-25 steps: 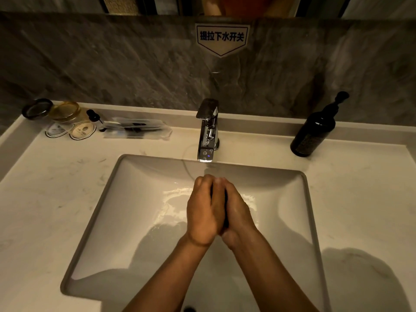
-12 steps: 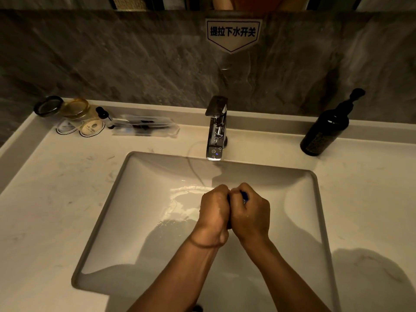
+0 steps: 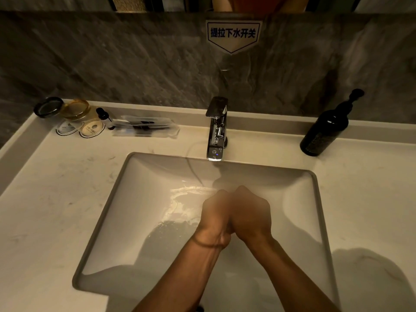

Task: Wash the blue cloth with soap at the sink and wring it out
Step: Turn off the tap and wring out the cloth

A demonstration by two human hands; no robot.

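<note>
Left hand (image 3: 215,216) and right hand (image 3: 248,212) pressed together, fingers curled, blurred. Grip looks clamped, but on what can't tell: blue cloth not visible, presumably hidden between the palms. Thin band on left wrist. Hands over the sink (image 3: 144,199) basin, in front of chrome faucet (image 3: 216,129). Dark pump bottle (image 3: 326,129) on worktop (image 3: 51,188) at right rear; jars (image 3: 75,109) and wrapped toiletries (image 3: 144,127) left rear.

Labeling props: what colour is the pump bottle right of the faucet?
Black, glossy, with a black pump: the pump bottle shows best in the head view.
</note>
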